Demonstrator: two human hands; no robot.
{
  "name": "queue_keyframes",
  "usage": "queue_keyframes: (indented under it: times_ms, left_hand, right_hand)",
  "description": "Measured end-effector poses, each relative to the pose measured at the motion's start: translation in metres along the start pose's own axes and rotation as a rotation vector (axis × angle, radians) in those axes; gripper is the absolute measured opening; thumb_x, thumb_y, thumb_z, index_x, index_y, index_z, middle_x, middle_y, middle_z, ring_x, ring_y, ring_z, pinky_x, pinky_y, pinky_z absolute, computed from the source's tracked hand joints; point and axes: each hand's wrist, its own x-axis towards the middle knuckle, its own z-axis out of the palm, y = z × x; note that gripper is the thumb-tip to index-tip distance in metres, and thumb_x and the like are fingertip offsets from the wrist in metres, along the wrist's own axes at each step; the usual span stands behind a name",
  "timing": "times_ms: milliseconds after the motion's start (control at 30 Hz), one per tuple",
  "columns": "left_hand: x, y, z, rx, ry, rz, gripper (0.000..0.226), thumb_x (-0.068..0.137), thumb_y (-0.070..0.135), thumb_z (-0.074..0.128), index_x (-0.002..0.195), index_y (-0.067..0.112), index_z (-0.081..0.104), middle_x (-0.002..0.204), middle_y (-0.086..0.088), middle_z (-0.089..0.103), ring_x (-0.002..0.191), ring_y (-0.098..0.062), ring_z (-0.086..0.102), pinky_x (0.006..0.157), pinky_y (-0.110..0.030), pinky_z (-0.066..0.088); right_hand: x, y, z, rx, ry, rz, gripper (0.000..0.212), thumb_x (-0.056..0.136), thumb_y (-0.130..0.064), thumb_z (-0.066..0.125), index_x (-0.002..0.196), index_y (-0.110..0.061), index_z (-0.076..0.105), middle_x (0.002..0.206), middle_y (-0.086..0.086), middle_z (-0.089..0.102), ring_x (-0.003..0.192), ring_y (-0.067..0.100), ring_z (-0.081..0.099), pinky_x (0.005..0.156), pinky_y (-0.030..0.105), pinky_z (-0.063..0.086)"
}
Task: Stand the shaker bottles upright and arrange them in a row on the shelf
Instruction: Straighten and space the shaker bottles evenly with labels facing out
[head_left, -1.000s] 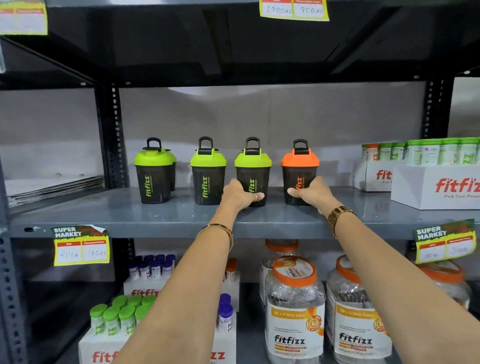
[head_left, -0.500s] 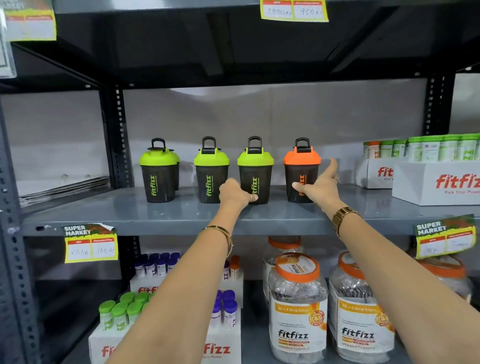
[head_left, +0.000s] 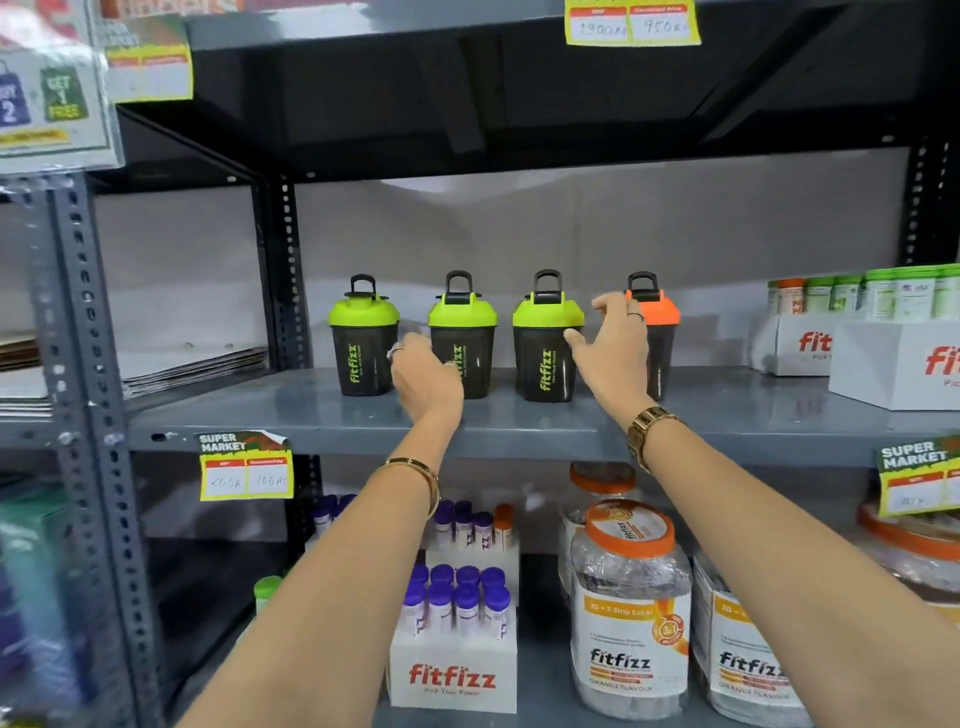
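Observation:
Four shaker bottles stand upright in a row on the grey shelf (head_left: 249, 413). Three have green lids: the left one (head_left: 362, 358), the middle one (head_left: 462, 314) and the third (head_left: 545, 364). The fourth (head_left: 664, 314), at the right end, has an orange lid. My left hand (head_left: 426, 379) is low in front of the middle green bottle, fingers loosely spread toward the gap on its left, holding nothing. My right hand (head_left: 618, 353) is raised and open between the third green bottle and the orange one, covering most of the orange bottle's body.
White Fitfizz boxes (head_left: 893, 364) with tubes stand at the shelf's right end. A flat stack of sheets (head_left: 192, 369) lies beyond the left upright post (head_left: 283, 270). Below are large jars (head_left: 631, 613) and a box of purple-capped tubes (head_left: 452, 670).
Both hands have let go of the bottle bases and shifted left. The left hand moved from the third green bottle to the middle one. The right hand rose and opened beside the orange bottle.

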Motion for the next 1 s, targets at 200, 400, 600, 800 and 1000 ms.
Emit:
queue_keyframes:
  times_ms: [200,400,600,800,1000]
  left_hand:
    - [0.016,-0.022,-0.023,0.042,0.086,0.011,0.046,0.079,0.003,0.068,0.118,0.001,0.045,0.125,-0.019,0.049,0.111,-0.036,0.052,0.089,-0.041,0.045]
    - [0.041,-0.042,-0.044,0.09,0.146,-0.042,0.071,0.071,0.01,0.077,0.128,0.0,0.035,0.134,-0.02,0.042,0.122,-0.038,0.043,0.093,-0.043,0.043]
    - [0.068,-0.058,-0.049,0.106,-0.071,-0.127,0.086,0.068,0.023,0.081,0.132,0.0,0.028,0.14,-0.022,0.035,0.131,-0.036,0.034,0.102,-0.044,0.037]
    - [0.09,-0.073,-0.043,0.063,-0.228,-0.171,0.09,0.064,0.028,0.084,0.131,0.004,0.029,0.136,-0.021,0.04,0.126,-0.035,0.04,0.102,-0.041,0.038]
    - [0.106,-0.087,-0.037,0.071,-0.281,-0.188,0.081,0.067,0.027,0.081,0.128,0.006,0.031,0.133,-0.02,0.043,0.122,-0.036,0.044,0.102,-0.043,0.039]
  right_hand:
    - [-0.015,-0.03,0.033,0.066,-0.026,-0.022,0.036,0.076,-0.02,0.068,0.107,-0.008,0.051,0.115,0.013,0.052,0.105,0.028,0.049,0.083,0.029,0.036]
    - [-0.023,-0.056,0.056,0.099,-0.02,-0.087,0.034,0.079,-0.02,0.065,0.107,-0.008,0.051,0.115,0.011,0.052,0.105,0.028,0.048,0.085,0.031,0.039]
    - [-0.031,-0.074,0.078,0.057,-0.123,-0.053,0.06,0.076,-0.025,0.071,0.123,-0.003,0.04,0.127,0.016,0.046,0.115,0.032,0.046,0.092,0.036,0.04]
    - [-0.032,-0.081,0.094,-0.001,-0.25,0.111,0.091,0.071,-0.032,0.076,0.136,0.001,0.022,0.137,0.022,0.037,0.118,0.039,0.049,0.094,0.04,0.041]
    - [-0.023,-0.079,0.106,0.086,-0.341,0.332,0.087,0.069,-0.031,0.078,0.131,-0.001,0.025,0.134,0.023,0.044,0.124,0.037,0.044,0.096,0.04,0.039]
